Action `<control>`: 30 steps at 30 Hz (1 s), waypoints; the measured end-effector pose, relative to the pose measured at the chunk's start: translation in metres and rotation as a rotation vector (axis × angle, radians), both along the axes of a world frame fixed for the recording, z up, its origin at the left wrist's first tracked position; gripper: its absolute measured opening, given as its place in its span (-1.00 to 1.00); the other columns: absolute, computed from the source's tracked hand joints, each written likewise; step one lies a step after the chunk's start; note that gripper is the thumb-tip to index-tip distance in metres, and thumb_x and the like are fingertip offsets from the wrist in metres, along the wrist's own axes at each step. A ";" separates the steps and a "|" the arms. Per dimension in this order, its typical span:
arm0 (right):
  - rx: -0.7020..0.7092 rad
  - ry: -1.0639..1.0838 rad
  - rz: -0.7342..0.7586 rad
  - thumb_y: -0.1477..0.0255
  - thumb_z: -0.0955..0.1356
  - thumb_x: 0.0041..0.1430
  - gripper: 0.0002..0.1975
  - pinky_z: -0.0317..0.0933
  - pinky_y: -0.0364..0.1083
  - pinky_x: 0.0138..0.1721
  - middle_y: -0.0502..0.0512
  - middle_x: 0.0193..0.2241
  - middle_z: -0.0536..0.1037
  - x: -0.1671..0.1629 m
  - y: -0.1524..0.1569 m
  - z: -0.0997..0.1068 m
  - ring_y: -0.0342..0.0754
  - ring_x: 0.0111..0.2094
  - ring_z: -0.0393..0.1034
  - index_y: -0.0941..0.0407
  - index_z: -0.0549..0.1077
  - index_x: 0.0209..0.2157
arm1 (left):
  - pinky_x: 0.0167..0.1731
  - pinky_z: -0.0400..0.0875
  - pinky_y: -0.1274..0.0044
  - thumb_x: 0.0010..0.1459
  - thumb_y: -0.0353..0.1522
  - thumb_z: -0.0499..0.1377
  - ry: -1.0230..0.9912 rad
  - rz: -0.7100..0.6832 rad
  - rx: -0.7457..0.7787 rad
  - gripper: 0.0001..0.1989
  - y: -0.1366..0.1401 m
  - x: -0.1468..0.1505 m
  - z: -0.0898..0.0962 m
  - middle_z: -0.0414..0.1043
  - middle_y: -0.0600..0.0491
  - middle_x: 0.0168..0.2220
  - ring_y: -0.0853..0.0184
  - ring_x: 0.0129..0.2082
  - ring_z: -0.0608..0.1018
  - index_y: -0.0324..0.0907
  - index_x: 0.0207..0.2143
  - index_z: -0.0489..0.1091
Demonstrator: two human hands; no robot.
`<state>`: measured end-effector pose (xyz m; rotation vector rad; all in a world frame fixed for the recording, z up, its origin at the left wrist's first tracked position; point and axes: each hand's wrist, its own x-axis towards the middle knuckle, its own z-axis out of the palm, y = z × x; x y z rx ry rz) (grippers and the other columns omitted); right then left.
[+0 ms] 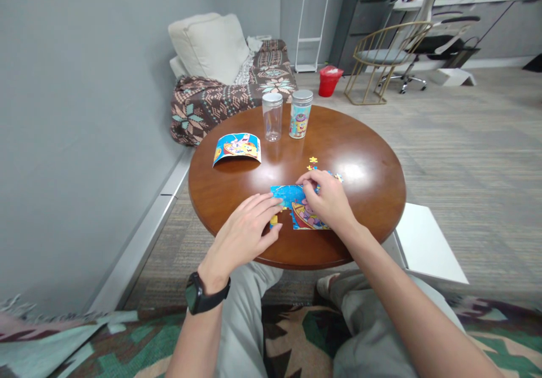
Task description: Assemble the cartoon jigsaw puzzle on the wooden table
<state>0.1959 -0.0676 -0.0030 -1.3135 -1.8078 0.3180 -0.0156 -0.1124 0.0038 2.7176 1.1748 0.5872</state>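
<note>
A partly joined jigsaw puzzle [290,195] lies on the round wooden table [237,197], showing blue water and a boat, with a gap at its lower left. My left hand [249,228] rests with fingers stretched out over the puzzle's left edge, beside a small yellow piece [274,220]. Over the puzzle's upper right part is my right hand [326,197], its thumb and forefinger brought together at the top edge. Whatever they pinch is hidden. Loose puzzle pieces [313,160] lie just beyond the right hand.
A curved picture card [237,147] with a cartoon boat scene stands at the table's far left. Behind are a clear lidded jar [273,119] and a cartoon-printed jar [300,119]. A draped sofa [220,98], red bin [329,82] and gold chair [383,57] stand farther off.
</note>
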 end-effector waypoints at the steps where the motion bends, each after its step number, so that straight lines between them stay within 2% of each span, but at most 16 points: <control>1: -0.001 -0.003 0.001 0.51 0.22 0.18 -0.80 0.24 -0.01 -0.15 0.09 -0.39 0.59 0.000 0.000 0.000 0.02 -0.29 0.42 0.08 0.45 -0.44 | 0.30 0.25 0.19 0.34 -0.34 0.06 0.002 -0.003 -0.002 -0.66 0.000 0.000 0.000 0.44 -0.06 0.18 0.18 0.25 0.39 -0.21 0.12 0.39; 7: 0.005 -0.019 0.001 0.51 0.22 0.19 -0.80 0.24 -0.01 -0.14 0.09 -0.39 0.59 0.000 -0.001 0.000 0.02 -0.29 0.41 0.07 0.44 -0.44 | 0.27 0.28 0.19 0.30 -0.34 0.11 -0.035 0.003 -0.027 -0.64 0.000 -0.001 0.001 0.42 -0.07 0.19 0.16 0.23 0.40 -0.19 0.12 0.39; 14: 0.031 -0.101 0.048 0.56 0.24 0.19 -0.80 0.27 -0.01 -0.14 0.10 -0.37 0.57 0.001 -0.003 0.002 0.02 -0.27 0.42 0.09 0.46 -0.40 | 0.20 0.37 0.23 0.22 -0.36 0.18 -0.157 0.097 -0.060 -0.62 -0.001 -0.002 0.001 0.44 -0.09 0.15 0.16 0.15 0.48 -0.17 0.10 0.37; 21: 0.041 -0.341 0.318 0.52 0.32 0.23 -0.84 0.28 0.00 -0.18 0.16 -0.26 0.50 -0.001 -0.015 0.018 0.03 -0.22 0.39 0.14 0.54 -0.20 | 0.23 0.34 0.23 0.24 -0.36 0.17 -0.132 0.091 -0.056 -0.59 -0.001 -0.001 0.000 0.44 -0.06 0.18 0.18 0.19 0.46 -0.16 0.14 0.37; 25: 0.057 -0.496 0.329 0.42 0.39 0.23 -0.89 0.22 -0.01 -0.26 0.16 -0.28 0.50 -0.004 -0.017 0.018 0.04 -0.26 0.34 0.14 0.56 -0.24 | 0.25 0.32 0.23 0.28 -0.36 0.14 -0.115 0.097 -0.060 -0.63 -0.001 -0.001 0.000 0.45 -0.07 0.18 0.19 0.20 0.46 -0.19 0.12 0.40; 30: 0.144 -0.647 0.337 0.38 0.36 0.27 -0.85 0.09 -0.03 -0.32 0.15 -0.33 0.51 -0.006 -0.014 0.015 -0.01 -0.33 0.27 0.12 0.57 -0.32 | 0.24 0.34 0.22 0.29 -0.35 0.11 -0.106 0.096 -0.048 -0.67 -0.001 0.000 -0.001 0.46 -0.06 0.17 0.18 0.19 0.46 -0.19 0.08 0.43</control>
